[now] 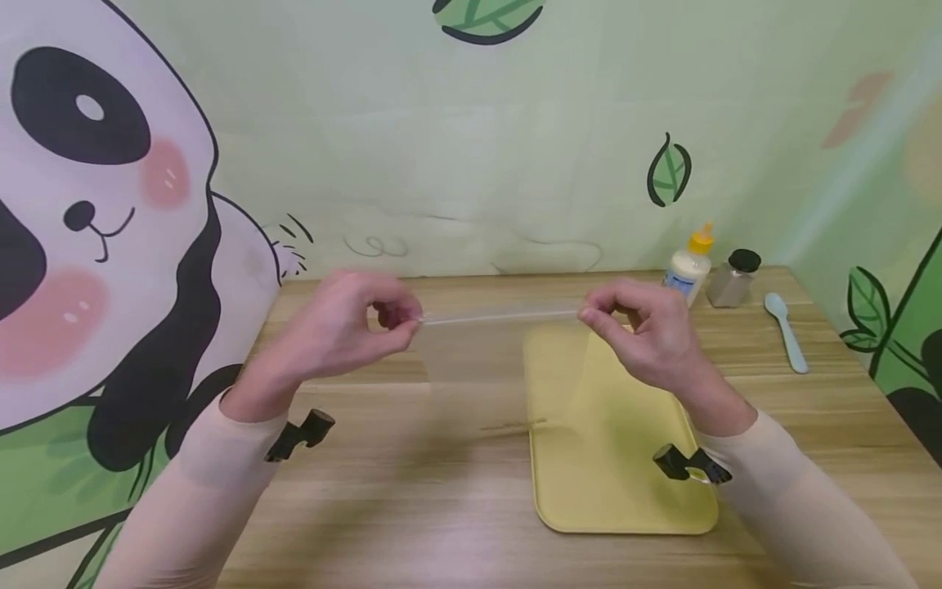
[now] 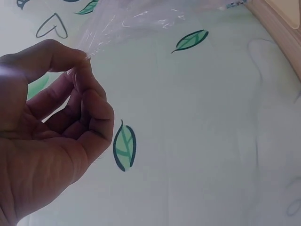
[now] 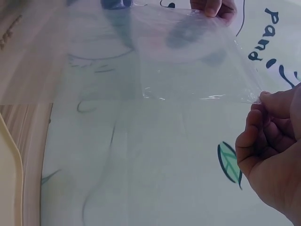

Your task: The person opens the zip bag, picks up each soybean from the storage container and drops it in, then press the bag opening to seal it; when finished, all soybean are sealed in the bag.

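Observation:
A thin, clear plastic bag (image 1: 478, 356) hangs stretched between my two hands above the table. My left hand (image 1: 346, 319) pinches one top corner between thumb and fingertip, its other fingers curled. At the opposite corner my right hand (image 1: 651, 327) pinches the film the same way. The upper edge runs nearly straight and taut from hand to hand. In the right wrist view the film (image 3: 197, 70) looks smooth with a few shiny creases; part of the table shows through it. The left wrist view has only a wrinkled strip of film (image 2: 146, 16) near the pinching fingertips.
A yellow tray (image 1: 618, 491) lies on the wooden table (image 1: 353, 491), partly behind the film and right forearm. At the back right stand a bottle with a yellow cap (image 1: 688, 266) and a black-lidded jar (image 1: 733, 280). A light blue spoon (image 1: 787, 335) lies beside them.

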Available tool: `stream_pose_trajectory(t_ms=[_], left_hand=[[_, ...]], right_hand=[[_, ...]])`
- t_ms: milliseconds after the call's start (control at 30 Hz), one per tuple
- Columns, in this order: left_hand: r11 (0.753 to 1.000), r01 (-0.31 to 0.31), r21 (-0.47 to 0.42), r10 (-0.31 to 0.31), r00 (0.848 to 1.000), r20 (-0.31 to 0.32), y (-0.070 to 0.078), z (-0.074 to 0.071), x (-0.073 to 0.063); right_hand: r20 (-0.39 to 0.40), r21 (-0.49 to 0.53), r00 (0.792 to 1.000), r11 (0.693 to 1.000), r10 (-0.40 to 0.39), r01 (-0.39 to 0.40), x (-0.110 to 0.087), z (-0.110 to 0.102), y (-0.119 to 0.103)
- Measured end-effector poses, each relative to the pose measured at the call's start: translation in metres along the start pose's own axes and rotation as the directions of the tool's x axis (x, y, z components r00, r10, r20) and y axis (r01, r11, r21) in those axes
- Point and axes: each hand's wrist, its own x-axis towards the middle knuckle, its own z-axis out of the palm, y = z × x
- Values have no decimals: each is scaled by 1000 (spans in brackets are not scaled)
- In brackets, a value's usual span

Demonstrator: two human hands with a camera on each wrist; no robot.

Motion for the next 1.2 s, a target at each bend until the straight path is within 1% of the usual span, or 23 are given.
stream_pose_trajectory(t_ms=[67, 200, 267, 367, 500, 567, 667, 800, 900, 967, 1000, 1100, 1200], left_hand=[[1000, -19, 14, 19, 999, -25, 0, -3, -6], [995, -68, 72, 72, 995, -69, 2, -9, -22], [993, -90, 76, 96, 992, -82, 4, -11, -29], [991, -124, 40, 128, 988, -89, 6, -15, -38], [990, -143, 11, 143, 985, -94, 11, -18, -54], [989, -148, 0, 147, 985, -89, 14, -20, -63], [988, -150, -31, 147, 987, -65, 20, -23, -75], [989, -116, -93, 116, 993, -13, 27, -26, -89], [988, -101, -112, 101, 995, -4, 32, -27, -96], [990, -97, -103, 96, 995, -7, 33, -26, -99], [990, -97, -102, 96, 995, -10, 32, -26, -100], [993, -80, -86, 80, 997, -7, 25, -24, -99], [994, -51, -97, 51, 999, 0, 13, -18, -96]], right_hand=[[24, 0, 1000, 1000, -5, 5, 0, 1, -4], [77, 20, 995, 998, -65, 63, 1, 5, -15], [97, 24, 991, 996, -91, 89, 0, 7, -20], [117, 21, 985, 992, -129, 127, -2, 10, -27], [165, 54, 975, 988, -150, 143, -7, 15, -38], [188, 73, 969, 986, -160, 149, -8, 17, -44], [217, 104, 959, 982, -180, 160, -10, 19, -53], [239, 170, 944, 967, -228, 191, -14, 22, -64], [240, 205, 934, 954, -264, 217, -17, 25, -69], [248, 207, 933, 955, -261, 213, -19, 27, -70], [254, 198, 935, 959, -248, 200, -20, 27, -70], [284, 146, 943, 980, -172, 135, -22, 29, -68], [310, 86, 947, 994, -86, 62, -22, 32, -59]])
